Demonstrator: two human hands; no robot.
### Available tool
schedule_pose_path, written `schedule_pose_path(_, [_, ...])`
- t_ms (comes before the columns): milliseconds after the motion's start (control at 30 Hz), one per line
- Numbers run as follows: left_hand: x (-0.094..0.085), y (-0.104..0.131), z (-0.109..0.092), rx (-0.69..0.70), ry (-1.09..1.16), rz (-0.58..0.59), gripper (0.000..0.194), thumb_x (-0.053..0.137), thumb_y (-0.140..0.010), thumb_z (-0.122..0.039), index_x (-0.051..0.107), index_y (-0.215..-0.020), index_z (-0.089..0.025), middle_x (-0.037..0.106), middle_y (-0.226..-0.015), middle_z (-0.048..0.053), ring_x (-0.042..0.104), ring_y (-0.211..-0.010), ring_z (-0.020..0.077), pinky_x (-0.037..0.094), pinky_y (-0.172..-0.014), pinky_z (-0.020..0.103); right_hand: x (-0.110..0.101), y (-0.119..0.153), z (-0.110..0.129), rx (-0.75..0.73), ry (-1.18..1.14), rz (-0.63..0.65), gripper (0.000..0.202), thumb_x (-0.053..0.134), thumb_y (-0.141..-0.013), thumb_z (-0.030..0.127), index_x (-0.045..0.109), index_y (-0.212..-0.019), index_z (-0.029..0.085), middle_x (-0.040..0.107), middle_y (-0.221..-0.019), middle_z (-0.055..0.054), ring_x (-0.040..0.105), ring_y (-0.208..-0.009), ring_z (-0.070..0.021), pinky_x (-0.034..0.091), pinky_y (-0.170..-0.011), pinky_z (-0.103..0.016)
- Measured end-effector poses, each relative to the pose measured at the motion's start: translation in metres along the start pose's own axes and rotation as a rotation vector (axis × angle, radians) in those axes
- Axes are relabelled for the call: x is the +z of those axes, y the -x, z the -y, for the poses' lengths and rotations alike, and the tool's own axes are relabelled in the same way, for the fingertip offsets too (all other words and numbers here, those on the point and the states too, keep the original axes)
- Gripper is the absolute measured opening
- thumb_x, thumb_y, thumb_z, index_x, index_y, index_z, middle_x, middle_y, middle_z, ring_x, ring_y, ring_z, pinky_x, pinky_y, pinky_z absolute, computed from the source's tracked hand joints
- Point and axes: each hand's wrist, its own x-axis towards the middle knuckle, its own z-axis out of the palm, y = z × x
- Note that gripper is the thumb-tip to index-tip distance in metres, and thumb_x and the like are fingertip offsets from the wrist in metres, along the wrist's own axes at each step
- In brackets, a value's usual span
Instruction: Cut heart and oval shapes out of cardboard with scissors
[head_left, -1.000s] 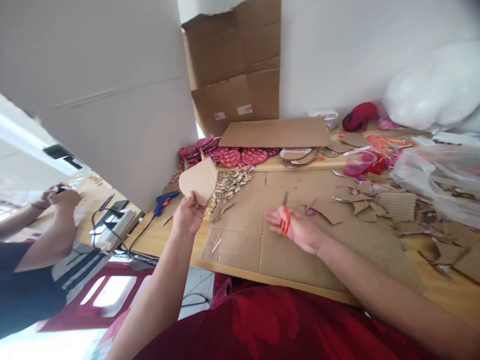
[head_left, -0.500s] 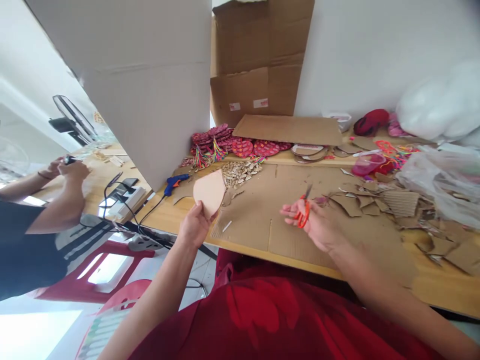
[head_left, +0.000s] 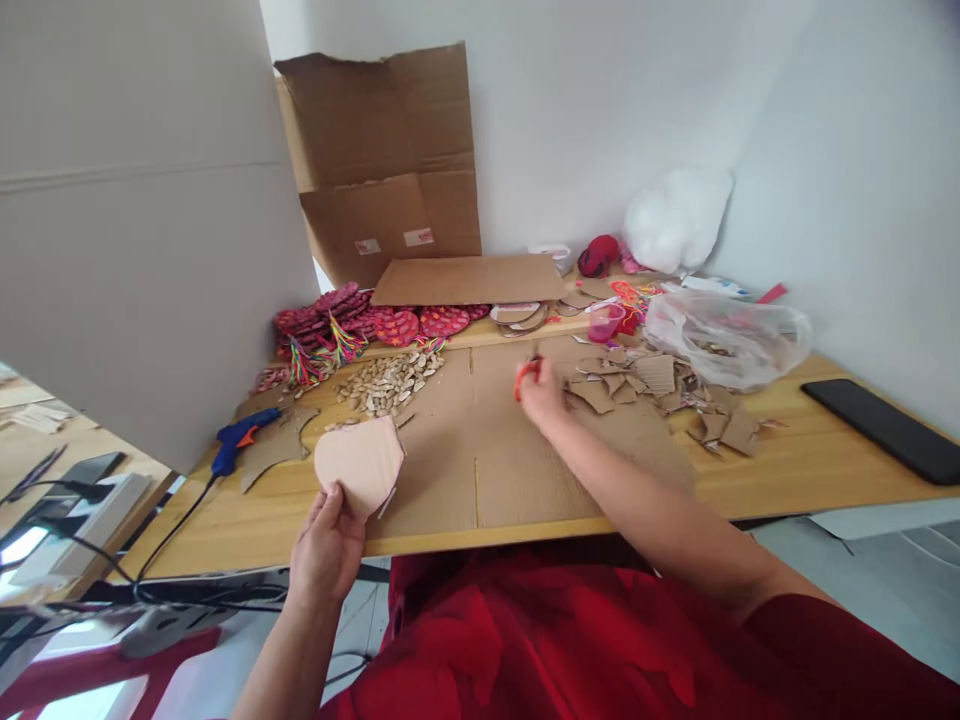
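Between the thumb and fingers of my left hand (head_left: 330,545) is a rounded piece of cut cardboard (head_left: 361,462), held at the table's front edge. My right hand (head_left: 541,392) is closed around orange-handled scissors (head_left: 528,376), above the large cardboard sheet (head_left: 517,470) that covers the table. The blades point away from me and are hard to make out. To the right of that hand lie torn cardboard scraps (head_left: 656,375). A heap of small tan pieces (head_left: 394,382) sits behind the held cutout.
A blue glue gun (head_left: 238,440) with its cord lies at the left. Behind are red patterned pouches (head_left: 322,315) with colourful tassels and a flat cardboard panel (head_left: 469,280). On the right are a clear plastic bag (head_left: 735,335) and a black phone (head_left: 885,428).
The view has swung to the right, so the other person at left is out of sight and the phone shows. My right hand has reached forward with the scissors; the cutout has tilted.
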Motion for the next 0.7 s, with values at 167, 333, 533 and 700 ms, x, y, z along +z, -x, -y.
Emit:
schedule_pose_path(167, [0.002,-0.004,0.001,-0.007,-0.02,0.039,0.026,0.053,-0.097,-0.017,0.076,-0.107,-0.022,0.075,-0.119,0.005,0.065,-0.119,0.0143,0.059,-0.088,0.019,-0.052,0.021,-0.005,-0.055,0.023,-0.015,0.025,0.064,-0.092,0.049,0.063,-0.101,0.025,0.072,-0.105,-0.006,0.069,-0.101,-0.0227,0.058,-0.083,-0.039])
schedule_pose_path(333, [0.002,-0.006,0.003,0.005,-0.015,0.068,0.024,0.055,-0.096,-0.017,0.076,-0.107,-0.022,0.076,-0.117,0.005,0.068,-0.114,0.0151,0.061,-0.084,0.02,-0.079,0.02,-0.003,-0.037,-0.005,-0.074,0.029,0.08,-0.076,0.043,0.059,-0.079,0.023,0.071,-0.084,-0.004,0.071,-0.084,-0.0206,0.058,-0.075,-0.036])
schedule_pose_path(533, [-0.004,-0.008,0.005,-0.014,0.001,0.074,0.018,0.066,-0.09,-0.022,0.075,-0.106,-0.022,0.075,-0.118,0.005,0.067,-0.114,0.0162,0.06,-0.083,0.021,-0.101,-0.019,0.024,-0.12,-0.067,-0.306,0.02,0.057,-0.095,0.046,0.053,-0.092,0.027,0.062,-0.078,0.003,0.067,-0.082,-0.0132,0.054,-0.068,-0.023])
schedule_pose_path(700, [-0.005,-0.008,0.003,-0.053,-0.011,0.119,0.019,0.068,-0.088,-0.024,0.074,-0.106,-0.021,0.075,-0.118,0.005,0.067,-0.111,0.0158,0.059,-0.083,0.02,-0.003,-0.009,-0.006,-0.01,-0.05,-0.026,0.024,0.064,-0.097,0.033,0.063,-0.113,0.016,0.068,-0.109,-0.007,0.068,-0.091,-0.0188,0.059,-0.078,-0.037])
